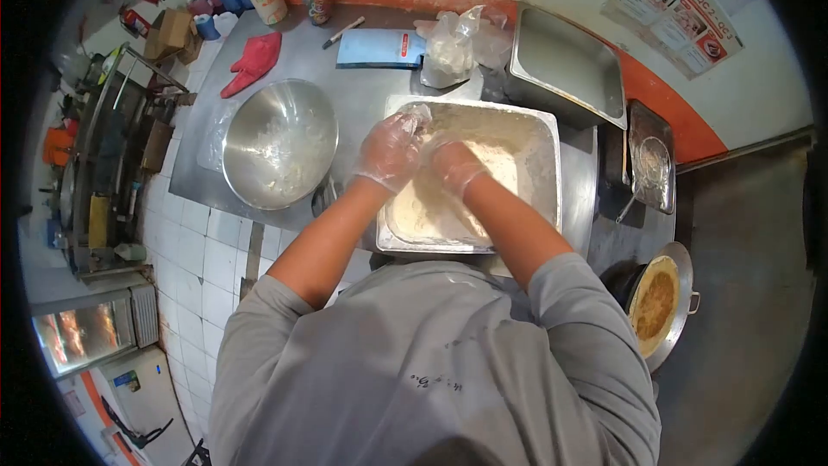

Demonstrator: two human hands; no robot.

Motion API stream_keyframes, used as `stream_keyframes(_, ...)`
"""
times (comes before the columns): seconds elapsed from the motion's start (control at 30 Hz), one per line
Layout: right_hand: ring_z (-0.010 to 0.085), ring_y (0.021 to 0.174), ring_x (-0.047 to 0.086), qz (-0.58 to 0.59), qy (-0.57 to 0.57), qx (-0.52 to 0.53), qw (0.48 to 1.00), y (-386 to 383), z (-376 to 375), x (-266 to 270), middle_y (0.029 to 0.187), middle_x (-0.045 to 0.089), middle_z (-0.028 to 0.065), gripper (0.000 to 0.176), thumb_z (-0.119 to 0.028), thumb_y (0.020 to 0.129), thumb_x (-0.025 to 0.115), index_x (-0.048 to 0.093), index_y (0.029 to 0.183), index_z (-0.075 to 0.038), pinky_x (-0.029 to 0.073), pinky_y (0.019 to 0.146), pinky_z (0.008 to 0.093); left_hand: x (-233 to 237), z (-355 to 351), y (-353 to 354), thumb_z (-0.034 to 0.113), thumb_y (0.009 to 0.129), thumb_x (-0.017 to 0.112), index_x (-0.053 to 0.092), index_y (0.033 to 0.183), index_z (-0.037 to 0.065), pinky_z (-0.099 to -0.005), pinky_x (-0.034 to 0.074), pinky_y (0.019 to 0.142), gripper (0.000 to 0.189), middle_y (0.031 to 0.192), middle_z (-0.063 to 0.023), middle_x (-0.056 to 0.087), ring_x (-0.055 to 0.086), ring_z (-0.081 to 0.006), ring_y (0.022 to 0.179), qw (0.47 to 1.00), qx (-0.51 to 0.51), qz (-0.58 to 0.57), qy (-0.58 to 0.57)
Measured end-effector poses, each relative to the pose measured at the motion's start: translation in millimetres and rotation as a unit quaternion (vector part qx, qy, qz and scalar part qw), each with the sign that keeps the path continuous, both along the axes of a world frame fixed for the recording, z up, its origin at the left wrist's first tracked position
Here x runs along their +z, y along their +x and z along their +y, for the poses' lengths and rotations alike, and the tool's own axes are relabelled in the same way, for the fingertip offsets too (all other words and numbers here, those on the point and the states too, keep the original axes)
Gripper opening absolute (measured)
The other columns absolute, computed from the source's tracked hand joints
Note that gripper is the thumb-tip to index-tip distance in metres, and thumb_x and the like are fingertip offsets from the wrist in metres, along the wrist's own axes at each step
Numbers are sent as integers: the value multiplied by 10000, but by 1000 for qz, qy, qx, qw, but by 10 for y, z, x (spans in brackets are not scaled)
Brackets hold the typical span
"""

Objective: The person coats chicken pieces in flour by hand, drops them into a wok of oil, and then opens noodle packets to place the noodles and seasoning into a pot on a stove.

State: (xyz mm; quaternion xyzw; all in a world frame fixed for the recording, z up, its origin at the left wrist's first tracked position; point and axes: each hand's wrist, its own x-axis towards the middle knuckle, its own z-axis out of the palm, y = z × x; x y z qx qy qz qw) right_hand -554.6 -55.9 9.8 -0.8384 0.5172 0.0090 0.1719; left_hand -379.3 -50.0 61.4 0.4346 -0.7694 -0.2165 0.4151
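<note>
A deep rectangular metal pan [552, 181] stands in front of me, with pale flour [431, 211] spread over its bottom. Both my hands wear clear plastic gloves. My left hand [392, 151] is over the pan's left side near the far corner, its fingers curled inward; what they hold, if anything, is hidden. Close beside it, my right hand [455, 166] reaches down into the pan above the flour, and its fingers are turned out of sight. To the left sits a wide steel bowl [280, 142] with white flour traces inside.
Behind the pan lie a clear plastic bag [450, 56] with white contents and a blue packet [375, 48]. A red glove [253, 63] rests at the back left. On the right are another deep metal pan [565, 60], a strainer [651, 160] and a wok [660, 311] of bubbling oil.
</note>
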Motion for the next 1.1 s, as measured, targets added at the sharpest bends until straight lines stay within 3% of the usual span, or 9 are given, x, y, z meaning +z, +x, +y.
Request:
stream_keyframes(0.07,373,1062,731,73,-32,-54,995,235,74,-188,1125,746,247,289,-239,928,639,792,1073,-41,577,932,426,-34,8,-9,-26,859,600,708,1159,58,-423,579,807,329,1015,-178,729,720,-350,903,1000,4,3,-10)
stream_keyframes(0.1,370,1062,733,51,58,-98,992,332,161,362,1121,750,236,302,-239,957,607,774,1112,-41,577,928,427,-52,15,-6,-23,854,606,710,1157,65,-427,579,808,332,1015,-180,729,719,-355,904,1000,9,8,-14)
stream_keyframes(0.43,392,1054,726,-37,54,-25,998,71,-18,-186,1115,748,240,326,-249,978,581,743,1160,-32,552,929,460,112,39,-9,37,873,632,707,1160,83,-449,574,820,301,1030,-183,721,707,-383,911,1000,0,-15,20)
stream_keyframes(0.5,393,1059,725,-45,99,-56,992,236,95,230,1111,748,245,312,-231,971,582,752,1135,-28,550,928,460,104,21,-16,49,873,640,709,1165,87,-463,567,843,303,1049,-192,718,696,-401,943,1000,-1,-13,0)
stream_keyframes(0.73,387,1071,726,-91,119,-51,987,184,-178,-726,1111,751,241,289,-190,967,572,778,1091,-30,551,945,454,51,15,-2,47,870,638,701,1182,88,-468,563,872,321,1079,-184,715,685,-413,970,999,-8,-28,-29)
stream_keyframes(0.83,388,1076,725,-79,35,58,995,143,-215,-1059,1122,749,242,316,-223,965,575,776,1120,-35,548,957,451,-30,-2,11,44,863,633,695,1171,90,-467,559,891,318,1093,-178,708,676,-412,1000,1000,-16,-4,-21)
stream_keyframes(0.93,391,1070,725,-31,47,31,998,157,-159,-895,1125,749,240,328,-247,973,568,778,1104,-32,549,956,450,-50,-12,33,48,856,640,693,1155,88,-463,556,904,306,1105,-172,703,669,-405,1025,999,-20,-41,-28)
stream_keyframes(1.03,405,1050,721,-7,124,-7,992,61,14,70,1128,743,237,289,-224,957,611,764,1099,-23,558,921,475,20,7,29,55,864,640,693,1143,88,-467,554,907,286,1109,-166,703,670,-394,1031,999,-27,-28,-38)
stream_keyframes(1.1,355,936,734,-96,47,46,993,-150,21,316,1039,754,199,228,-187,942,682,734,1073,-7,581,824,458,10,33,37,66,873,638,697,1148,94,-469,557,911,282,1123,-156,704,672,-383,1031,999,-11,-43,-7)
